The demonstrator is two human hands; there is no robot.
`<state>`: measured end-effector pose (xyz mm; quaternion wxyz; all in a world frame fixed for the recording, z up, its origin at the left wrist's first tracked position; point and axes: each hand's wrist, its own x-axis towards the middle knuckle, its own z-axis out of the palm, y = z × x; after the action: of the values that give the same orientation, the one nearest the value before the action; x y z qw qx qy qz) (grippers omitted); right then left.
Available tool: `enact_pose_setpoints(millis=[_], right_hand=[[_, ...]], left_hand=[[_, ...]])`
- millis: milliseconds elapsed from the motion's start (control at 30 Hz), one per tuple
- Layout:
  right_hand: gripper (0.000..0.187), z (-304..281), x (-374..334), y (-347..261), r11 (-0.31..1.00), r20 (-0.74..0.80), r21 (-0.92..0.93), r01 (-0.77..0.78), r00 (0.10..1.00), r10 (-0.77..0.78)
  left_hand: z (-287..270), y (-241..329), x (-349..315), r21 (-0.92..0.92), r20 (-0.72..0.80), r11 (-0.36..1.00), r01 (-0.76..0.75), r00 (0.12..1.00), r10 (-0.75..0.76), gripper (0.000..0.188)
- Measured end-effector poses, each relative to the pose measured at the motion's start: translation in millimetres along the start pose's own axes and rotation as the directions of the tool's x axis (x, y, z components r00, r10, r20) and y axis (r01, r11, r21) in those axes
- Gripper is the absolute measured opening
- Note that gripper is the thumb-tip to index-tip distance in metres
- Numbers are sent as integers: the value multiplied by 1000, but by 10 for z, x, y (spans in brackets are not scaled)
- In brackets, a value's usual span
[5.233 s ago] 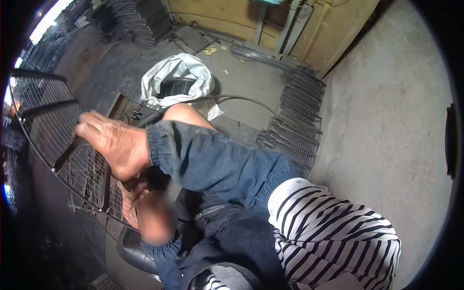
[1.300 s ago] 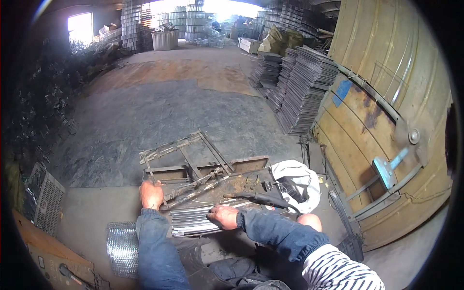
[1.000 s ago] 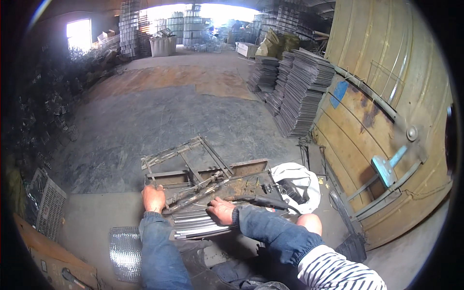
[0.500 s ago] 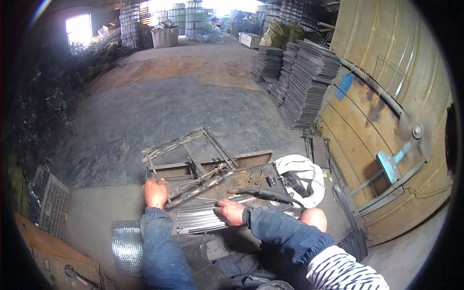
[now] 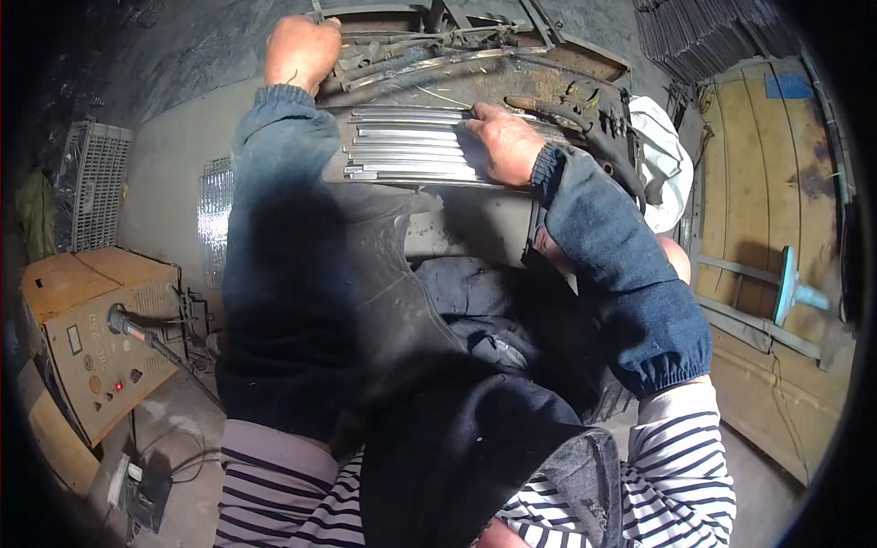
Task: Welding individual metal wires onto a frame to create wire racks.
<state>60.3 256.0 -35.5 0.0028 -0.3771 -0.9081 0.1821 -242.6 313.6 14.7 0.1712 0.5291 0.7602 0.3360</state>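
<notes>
A boxy orange-brown welding machine [image 5: 96,342] stands at the left edge, low beside the person's left arm. Its front panel is tan, and it bears a small pale rectangular label [image 5: 74,340] near the upper left of the panel, with a few round knobs and one small red light [image 5: 117,386] lower down. No screen shows on it. At the upper right, a blue rectangular patch [image 5: 787,86] sits on the yellow-brown wooden wall; whether it is a sign or plain paint cannot be told. A white plastic bag [image 5: 665,160] lies crumpled just right of the worktop.
</notes>
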Motion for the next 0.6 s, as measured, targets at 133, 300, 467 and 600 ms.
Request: enact_pose_setpoints(millis=[133,300,467,600], right_hand=[[44,-7,72,29,995,-115,-26,99,988,-101],[41,64,139,-131,994,-76,-71,80,993,-85],[40,59,201,-17,997,-29,-69,-15,999,13],[35,44,194,16,992,-80,-115,49,995,-58]], left_hand=[[-40,107,-130,23,14,1000,3,1000,-3,45],[-55,2,-114,15,-1,1000,8,1000,-8,45],[-18,96,-122,-3,-30,1000,0,1000,0,45],[-63,148,-101,25,19,999,22,1000,-23,46]])
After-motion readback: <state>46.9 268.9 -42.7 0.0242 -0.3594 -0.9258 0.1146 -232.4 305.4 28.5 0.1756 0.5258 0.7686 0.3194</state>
